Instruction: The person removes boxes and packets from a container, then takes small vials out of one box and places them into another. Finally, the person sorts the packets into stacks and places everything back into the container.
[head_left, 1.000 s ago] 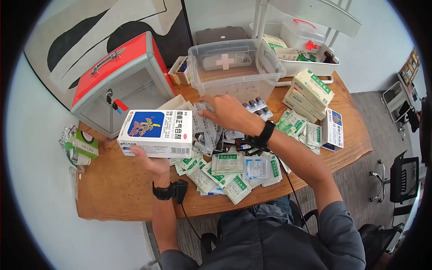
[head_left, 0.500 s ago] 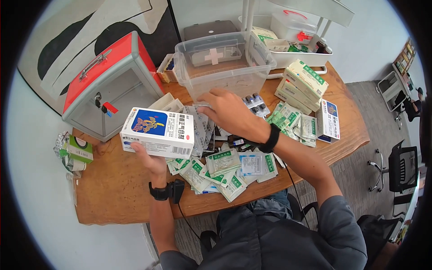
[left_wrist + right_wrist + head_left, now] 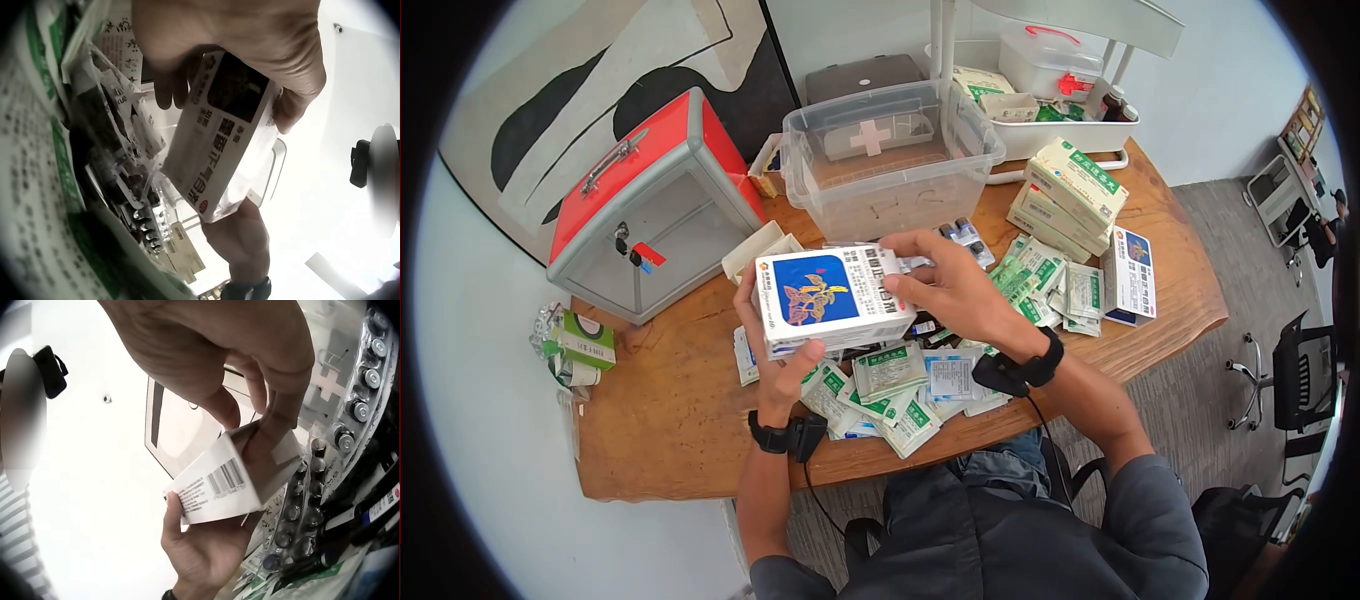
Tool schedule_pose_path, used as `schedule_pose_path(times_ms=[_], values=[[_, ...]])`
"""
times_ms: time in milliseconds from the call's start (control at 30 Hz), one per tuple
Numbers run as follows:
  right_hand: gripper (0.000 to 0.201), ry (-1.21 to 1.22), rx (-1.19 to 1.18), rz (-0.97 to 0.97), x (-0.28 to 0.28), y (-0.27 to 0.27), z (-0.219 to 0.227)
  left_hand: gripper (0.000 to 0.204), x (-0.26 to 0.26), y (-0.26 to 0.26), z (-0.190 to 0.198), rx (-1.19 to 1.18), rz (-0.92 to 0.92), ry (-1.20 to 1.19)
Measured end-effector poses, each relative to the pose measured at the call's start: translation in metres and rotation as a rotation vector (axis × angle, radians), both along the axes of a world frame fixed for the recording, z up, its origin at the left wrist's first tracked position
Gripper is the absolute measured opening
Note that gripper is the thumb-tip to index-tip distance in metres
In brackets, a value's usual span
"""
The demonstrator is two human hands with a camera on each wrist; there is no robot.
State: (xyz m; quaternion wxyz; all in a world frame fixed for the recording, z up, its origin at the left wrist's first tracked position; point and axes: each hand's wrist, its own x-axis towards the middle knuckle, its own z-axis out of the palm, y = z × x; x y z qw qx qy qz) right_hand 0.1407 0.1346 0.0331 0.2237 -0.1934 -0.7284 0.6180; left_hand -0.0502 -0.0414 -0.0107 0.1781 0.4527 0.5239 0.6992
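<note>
A white medicine box [image 3: 830,300] with a blue picture panel is held over the packets. My left hand [image 3: 775,360] grips its left end, thumb on the near side and fingers behind. At the box's right end, my right hand [image 3: 960,295] has its thumb on the top face. The right wrist view shows the box [image 3: 215,487] with its end open and fingers of my right hand [image 3: 231,356] at the opening. In the left wrist view the box [image 3: 219,137] hangs below my left hand [image 3: 237,31]. Whether anything is inside is hidden.
Green-and-white sachets [image 3: 890,375] lie in front of the box. Behind it stands a clear plastic bin [image 3: 890,195], with a red-and-grey cabinet [image 3: 660,220] at left. Stacked cartons [image 3: 1070,205] and another white box [image 3: 1132,275] stand at right. A white tray [image 3: 1060,135] is behind.
My left hand has brought the box rightward, and my right hand has moved from the silvery strips behind it to the box's right end. The view has shifted slightly.
</note>
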Motion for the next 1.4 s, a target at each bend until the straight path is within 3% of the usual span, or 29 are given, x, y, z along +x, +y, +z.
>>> schedule_pose_path(times_ms=[167, 233, 267, 300, 367, 400, 533, 700, 933, 1000, 1100, 1400], values=[[0.045, 0.108, -0.084, -0.106, 0.013, 0.01, 0.004, 0.118, -0.015, -0.001, 0.001, -0.027, -0.013, 0.152], [0.044, 0.209, -0.159, -0.142, 0.025, 0.022, -0.002, 0.108, -0.029, -0.001, -0.004, 0.034, 0.094, 0.319], [0.043, 0.206, -0.156, -0.154, 0.034, 0.028, -0.005, 0.089, -0.032, 0.001, -0.005, 0.07, 0.157, 0.36], [0.043, 0.2, -0.152, -0.17, 0.046, 0.033, -0.005, 0.089, -0.035, 0.001, -0.006, 0.075, 0.142, 0.353], [0.04, 0.153, -0.12, -0.193, 0.072, 0.04, 0.0, 0.074, -0.04, -0.003, -0.012, 0.01, 0.29, 0.335], [0.035, 0.117, -0.096, -0.258, 0.086, 0.039, 0.008, 0.056, -0.039, 0.0, -0.014, 0.03, 0.336, 0.314], [0.031, 0.072, 0.039, -0.44, 0.144, 0.062, 0.007, 0.037, -0.034, -0.002, -0.01, 0.027, 0.425, 0.247], [0.029, 0.026, 0.275, -0.751, 0.232, 0.1, 0.0, 0.03, -0.04, -0.003, -0.013, 0.051, 0.54, 0.25], [0.032, -0.038, 0.306, -1.032, 0.342, 0.144, -0.047, 0.024, -0.045, -0.004, -0.015, -0.037, 0.796, 0.328], [0.032, -0.074, 0.33, -1.027, 0.348, 0.152, -0.074, 0.024, -0.041, -0.003, -0.012, -0.051, 0.816, 0.347], [0.033, -0.125, 0.34, -1.003, 0.341, 0.149, -0.077, 0.025, -0.043, -0.002, -0.012, -0.1, 0.869, 0.401], [0.041, -0.192, 0.288, -0.786, 0.312, 0.131, -0.033, 0.029, -0.052, -0.002, -0.022, -0.262, 0.888, 0.529]])
